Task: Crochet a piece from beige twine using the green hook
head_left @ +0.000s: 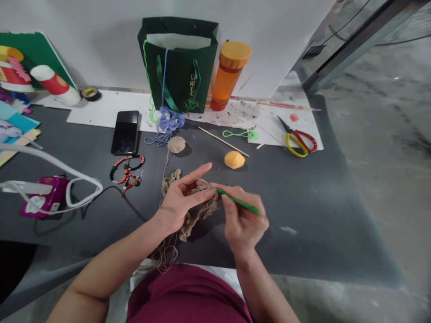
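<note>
My left hand (180, 199) pinches the edge of a beige crocheted piece (189, 226) between thumb and fingers, its index finger raised with yarn over it. My right hand (245, 220) is closed around a green crochet hook (240, 202), whose tip meets the crochet beside my left thumb. The piece hangs below my left hand, partly hidden by it. A beige yarn ball (176, 144) lies behind my left hand, a strand running down from it. Loose beige yarn (166, 255) dangles at the table's front edge.
A green paper bag (178, 67) and an orange bottle (230, 76) stand at the back. Around the hands lie a phone (125, 133), bracelets (127, 170), blue yarn (168, 123), a wooden stick (222, 141), a yellow lump (234, 159) and scissors (298, 139). A white cable (81, 172) arches at left.
</note>
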Motion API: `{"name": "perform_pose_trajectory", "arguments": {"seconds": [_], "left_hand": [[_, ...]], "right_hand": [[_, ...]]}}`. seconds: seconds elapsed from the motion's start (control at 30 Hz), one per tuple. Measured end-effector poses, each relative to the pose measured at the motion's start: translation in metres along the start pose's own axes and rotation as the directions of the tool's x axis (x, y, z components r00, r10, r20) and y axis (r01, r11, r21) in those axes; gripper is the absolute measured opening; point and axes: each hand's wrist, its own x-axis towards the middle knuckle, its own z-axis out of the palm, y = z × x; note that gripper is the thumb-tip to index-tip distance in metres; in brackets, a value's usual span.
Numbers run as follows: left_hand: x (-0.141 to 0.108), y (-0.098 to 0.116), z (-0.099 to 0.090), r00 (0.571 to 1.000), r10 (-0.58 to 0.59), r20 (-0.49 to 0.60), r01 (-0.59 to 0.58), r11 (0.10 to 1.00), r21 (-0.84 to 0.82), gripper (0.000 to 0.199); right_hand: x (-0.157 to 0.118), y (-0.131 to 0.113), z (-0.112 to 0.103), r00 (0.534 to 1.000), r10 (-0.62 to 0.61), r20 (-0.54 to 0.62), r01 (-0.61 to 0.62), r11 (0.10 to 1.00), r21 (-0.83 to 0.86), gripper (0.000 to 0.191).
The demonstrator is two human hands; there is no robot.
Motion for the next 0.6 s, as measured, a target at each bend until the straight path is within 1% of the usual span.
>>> {"name": "perform_pose_trajectory", "arguments": {"seconds": [0.03,0.07,0.1,0.13,0.17,0.23,0.3,0.33,0.4,0.53,0.6], "left_hand": [[0.0,0.0,0.0,1.0,-0.002,-0.008,0.002,1.0,-0.014,0.058],[0.001,-0.001,0.0,1.0,-0.009,-0.009,0.008,1.0,-0.03,0.058],[0.001,-0.001,0.0,1.0,-0.023,-0.001,0.023,0.999,-0.044,0.057],[0.001,0.0,0.0,0.999,-0.049,0.015,0.049,0.997,-0.058,0.056],[0.001,0.0,0.0,0.996,-0.082,0.038,0.085,0.994,-0.071,0.055],[0.001,0.002,-0.001,0.986,-0.147,0.084,0.154,0.984,-0.089,0.054],[0.001,0.003,-0.004,0.975,-0.192,0.109,0.202,0.975,-0.088,0.057],[0.001,0.003,-0.005,0.971,-0.207,0.116,0.217,0.973,-0.08,0.059],[0.001,0.003,-0.008,0.967,-0.217,0.131,0.226,0.972,-0.058,0.063],[0.002,0.003,-0.011,0.962,-0.212,0.169,0.216,0.976,-0.003,0.064],[0.003,0.005,-0.011,0.956,-0.23,0.185,0.232,0.973,0.01,0.063]], "right_hand": [[0.0,-0.002,0.0,0.994,-0.107,0.022,0.108,0.993,-0.048,0.021],[0.001,-0.003,0.001,0.982,-0.186,0.034,0.189,0.979,-0.079,0.026],[0.001,-0.005,0.002,0.973,-0.227,0.038,0.229,0.969,-0.093,0.028],[0.001,-0.006,0.003,0.974,-0.226,0.026,0.227,0.969,-0.094,0.028],[0.001,-0.006,0.004,0.982,-0.189,-0.001,0.188,0.979,-0.08,0.025],[-0.001,-0.006,0.005,0.997,-0.052,-0.063,0.05,0.998,-0.024,0.017],[-0.004,-0.005,0.004,0.989,0.09,-0.115,-0.088,0.996,0.017,0.008],[-0.006,-0.005,0.003,0.981,0.138,-0.135,-0.136,0.99,0.026,0.005],[-0.008,-0.004,0.002,0.971,0.182,-0.157,-0.179,0.983,0.032,0.003],[-0.01,-0.002,-0.001,0.963,0.2,-0.18,-0.189,0.979,0.075,0.003],[-0.009,-0.001,-0.002,0.958,0.226,-0.178,-0.208,0.971,0.116,0.004]]}}
